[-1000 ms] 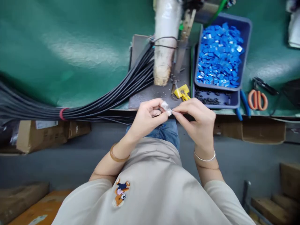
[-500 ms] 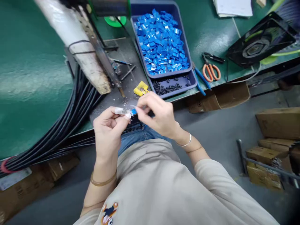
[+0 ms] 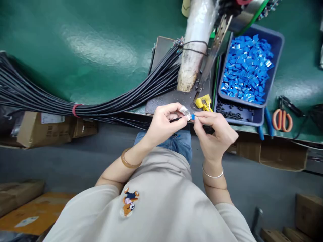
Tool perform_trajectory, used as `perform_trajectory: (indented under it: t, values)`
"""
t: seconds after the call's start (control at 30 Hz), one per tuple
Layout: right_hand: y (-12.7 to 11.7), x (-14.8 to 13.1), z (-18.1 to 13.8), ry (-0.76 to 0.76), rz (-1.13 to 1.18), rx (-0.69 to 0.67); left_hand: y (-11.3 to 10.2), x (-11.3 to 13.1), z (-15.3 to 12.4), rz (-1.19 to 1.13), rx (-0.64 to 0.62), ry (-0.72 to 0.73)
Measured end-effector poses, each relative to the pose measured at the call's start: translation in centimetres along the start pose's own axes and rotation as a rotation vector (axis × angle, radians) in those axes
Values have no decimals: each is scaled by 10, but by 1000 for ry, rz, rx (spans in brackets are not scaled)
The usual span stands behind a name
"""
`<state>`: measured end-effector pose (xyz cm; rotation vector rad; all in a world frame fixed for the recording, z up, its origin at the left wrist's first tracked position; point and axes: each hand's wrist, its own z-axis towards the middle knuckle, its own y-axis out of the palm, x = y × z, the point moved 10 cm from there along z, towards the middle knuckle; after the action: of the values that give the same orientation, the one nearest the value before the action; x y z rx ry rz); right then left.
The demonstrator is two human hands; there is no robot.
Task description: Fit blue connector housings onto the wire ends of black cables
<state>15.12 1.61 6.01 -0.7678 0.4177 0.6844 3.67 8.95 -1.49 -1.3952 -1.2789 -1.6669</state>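
Observation:
My left hand is closed in a pinch on the end of a thin black cable, its fingertip wrapped in white tape. My right hand pinches a small blue connector piece and holds it against the cable's tip. Both hands meet just in front of the table edge, above my lap. A thick bundle of black cables with a red band lies on the green table to the left.
A blue tray full of blue connector pieces sits at the right, over a tray of small black parts. A yellow tool lies on a dark plate below a white-wrapped post. Orange-handled scissors lie far right. Cardboard boxes stand under the table.
The view swung right and then back. A blue connector piece now shows in my right hand's pinch at the cable end held by my left hand.

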Motion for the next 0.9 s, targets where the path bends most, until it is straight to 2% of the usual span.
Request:
perform_trajectory:
  t: [0.13,0.33,0.57,0.9]
  values:
    - [2,10,1,46,56,-10,1,-6,3,-21,-19,-39]
    - [8,24,1,156,82,-4,1,-6,10,-48,13,-8]
    - [10,17,13,92,-5,-35,-3,-4,16,-40,73,-17]
    - [8,8,18,49,-45,-47,-2,0,15,-65,58,-33]
